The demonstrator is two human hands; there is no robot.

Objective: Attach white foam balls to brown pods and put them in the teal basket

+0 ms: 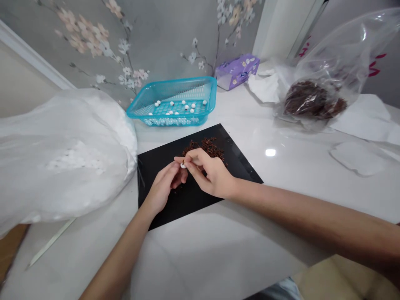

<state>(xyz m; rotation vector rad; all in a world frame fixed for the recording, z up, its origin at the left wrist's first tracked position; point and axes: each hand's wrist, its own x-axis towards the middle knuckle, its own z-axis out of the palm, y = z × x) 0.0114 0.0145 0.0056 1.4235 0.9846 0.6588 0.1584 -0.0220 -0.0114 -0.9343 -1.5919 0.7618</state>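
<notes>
Between the fingertips of my left hand (162,185) is a small white ball (183,166), pinched over a black mat (200,205). My right hand (212,173) meets it from the other side, thumb and forefinger closed at the ball's upper edge. A tiny brown piece (183,161) shows there, at the tips of the right fingers; its exact shape is too small to make out. Behind my right hand, a loose heap of small reddish-brown pieces (212,146) lies on the mat, partly covered by the fingers.
A blue plastic basket (212,93) with several white balls stands behind the mat. At left bulges a large white bag (62,166), a thin white stick (51,243) below it. A purple tissue box (237,71) and a clear bag of brown material (312,100) stand back right.
</notes>
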